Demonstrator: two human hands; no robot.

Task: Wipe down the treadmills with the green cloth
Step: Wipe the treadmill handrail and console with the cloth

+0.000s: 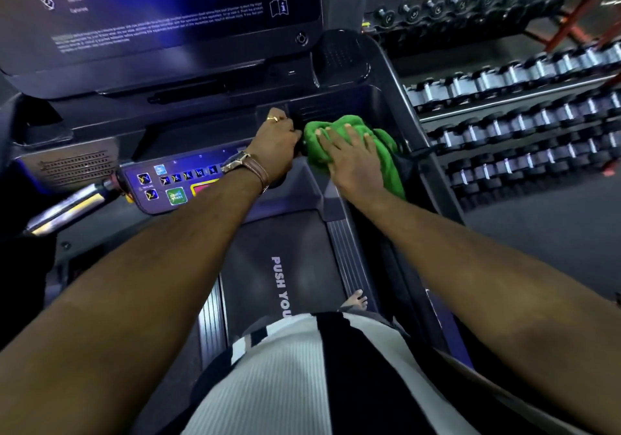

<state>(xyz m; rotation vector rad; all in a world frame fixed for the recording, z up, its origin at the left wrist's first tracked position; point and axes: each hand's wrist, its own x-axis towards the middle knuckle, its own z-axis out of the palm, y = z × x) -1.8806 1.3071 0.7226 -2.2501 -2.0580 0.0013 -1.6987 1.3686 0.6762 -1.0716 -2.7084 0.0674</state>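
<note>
1. two bare forearms reach forward from the person, who stands on the treadmill belt (295, 260) in a striped top; printed lettering runs along the belt and one foot shows near its right edge.
2. just past the belt, the control panel (174, 182) with its lit buttons sits under the left wrist, which wears a watch (243, 162) on a brown strap.
3. the left hand (280, 139) is closed in a loose fist beside the cloth, a ring on one finger; it seems to grip a dark part of the console or the cloth's edge, but which one cannot be told.
4. the right hand (349, 156) lies flat and spread on the green cloth (353, 132), fingers (346, 132) splayed wide and pressing down rather than pinching; the hand holds the cloth only by palm pressure.
5. the green cloth is bunched in the right-hand tray of the console (379, 98), touching the tray floor and close to its outer wall.
6. judging by its folds, the cloth is soft, light and limp; it will likely crumple and slide under the palm, so a flat hand over its middle, or a gathered handful, suits it better than a fingertip pinch at a corner.
7. above sits the dark screen (168, 14) with faint text.
8. farthest off, to the right, racks of dumbbells (521, 98) line the gym floor, well apart from the treadmill.
</note>
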